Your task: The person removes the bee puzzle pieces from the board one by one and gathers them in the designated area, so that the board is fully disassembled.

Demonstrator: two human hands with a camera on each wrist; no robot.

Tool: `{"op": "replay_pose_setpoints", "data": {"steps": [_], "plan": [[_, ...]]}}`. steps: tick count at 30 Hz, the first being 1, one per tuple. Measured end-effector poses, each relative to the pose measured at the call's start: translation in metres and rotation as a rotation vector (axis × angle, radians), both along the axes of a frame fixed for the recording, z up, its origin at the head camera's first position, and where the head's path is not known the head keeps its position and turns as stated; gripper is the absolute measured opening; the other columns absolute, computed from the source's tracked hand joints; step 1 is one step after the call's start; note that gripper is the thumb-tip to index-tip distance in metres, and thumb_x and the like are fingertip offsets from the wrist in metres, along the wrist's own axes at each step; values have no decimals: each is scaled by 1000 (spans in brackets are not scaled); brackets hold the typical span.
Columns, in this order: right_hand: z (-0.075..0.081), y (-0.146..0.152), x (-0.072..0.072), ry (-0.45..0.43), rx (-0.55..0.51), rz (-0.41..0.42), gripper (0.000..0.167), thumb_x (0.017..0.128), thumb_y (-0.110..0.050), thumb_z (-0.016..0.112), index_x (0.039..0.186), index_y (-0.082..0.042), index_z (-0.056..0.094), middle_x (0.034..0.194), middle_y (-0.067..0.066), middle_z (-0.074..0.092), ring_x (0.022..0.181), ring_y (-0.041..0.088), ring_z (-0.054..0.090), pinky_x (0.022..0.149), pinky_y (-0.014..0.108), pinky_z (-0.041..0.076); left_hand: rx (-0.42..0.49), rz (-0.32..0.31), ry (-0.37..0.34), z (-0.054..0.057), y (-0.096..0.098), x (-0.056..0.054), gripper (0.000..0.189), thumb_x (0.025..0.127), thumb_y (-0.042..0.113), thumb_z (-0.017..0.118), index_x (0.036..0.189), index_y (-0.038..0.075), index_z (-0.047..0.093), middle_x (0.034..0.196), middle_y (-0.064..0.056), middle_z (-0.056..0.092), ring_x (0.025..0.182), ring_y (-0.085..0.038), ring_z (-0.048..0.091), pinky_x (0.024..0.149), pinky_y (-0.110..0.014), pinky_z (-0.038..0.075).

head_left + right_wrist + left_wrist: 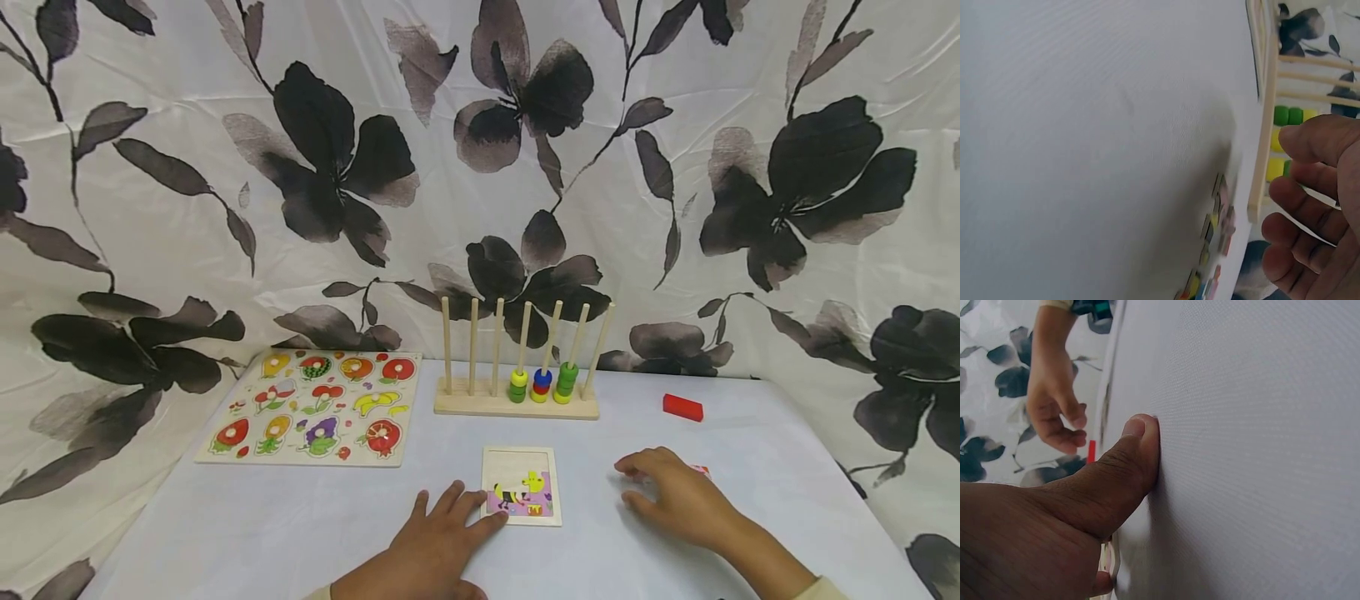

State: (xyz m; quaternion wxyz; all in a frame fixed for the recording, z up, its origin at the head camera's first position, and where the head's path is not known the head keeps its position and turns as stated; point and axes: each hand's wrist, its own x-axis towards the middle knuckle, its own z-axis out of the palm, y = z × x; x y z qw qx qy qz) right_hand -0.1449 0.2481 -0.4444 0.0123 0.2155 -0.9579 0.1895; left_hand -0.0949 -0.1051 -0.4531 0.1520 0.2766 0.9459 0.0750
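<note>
A small wooden puzzle board (520, 450) lies mid-table, its lower part filled with pieces showing a bee and a yellow figure on purple. My left hand (435, 546) rests with fingers spread at the board's left edge, fingertips on its lower left corner. To the right, my right hand (675, 500) hovers over the table with loosely bent fingers and nothing between them. Several loose puzzle pieces (1222, 215) lie on the cloth beneath it in the right wrist view. In the head view that hand mostly hides them, leaving one reddish piece (701, 471) peeking out.
Behind the board stands a wooden peg rack (517, 406) with green, yellow, blue and red rings on three pegs. A fruit puzzle board (300, 458) lies at the back left. A red block (682, 407) sits at the back right, before a flowered cloth backdrop (420, 250).
</note>
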Motion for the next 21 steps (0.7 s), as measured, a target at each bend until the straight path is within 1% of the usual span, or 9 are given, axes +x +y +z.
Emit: {"op": "replay_pose_setpoints", "data": {"steps": [3, 10, 21], "plan": [[-1, -7, -1, 6, -7, 15, 35, 84, -18, 84, 116, -18, 72, 105, -13, 66, 102, 10, 59, 86, 35, 54, -1, 0, -2, 0, 0, 0, 90, 70, 61, 86, 151, 38, 51, 152, -4, 45, 142, -40, 37, 101, -75, 35], [-3, -23, -4, -45, 18, -23, 36, 84, -22, 84, 118, -21, 72, 104, -15, 64, 105, 9, 59, 87, 37, 55, -1, -3, -8, 1, 0, 0, 90, 71, 61, 85, 151, 38, 50, 153, -5, 44, 143, -40, 37, 102, -75, 34], [-5, -44, -6, -51, 11, -23, 38, 84, -25, 85, 119, -22, 72, 103, -17, 63, 104, 6, 58, 86, 36, 55, 1, -18, 18, 2, -1, 1, 89, 72, 61, 85, 150, 36, 51, 152, -6, 45, 141, -41, 39, 100, -75, 36]]}}
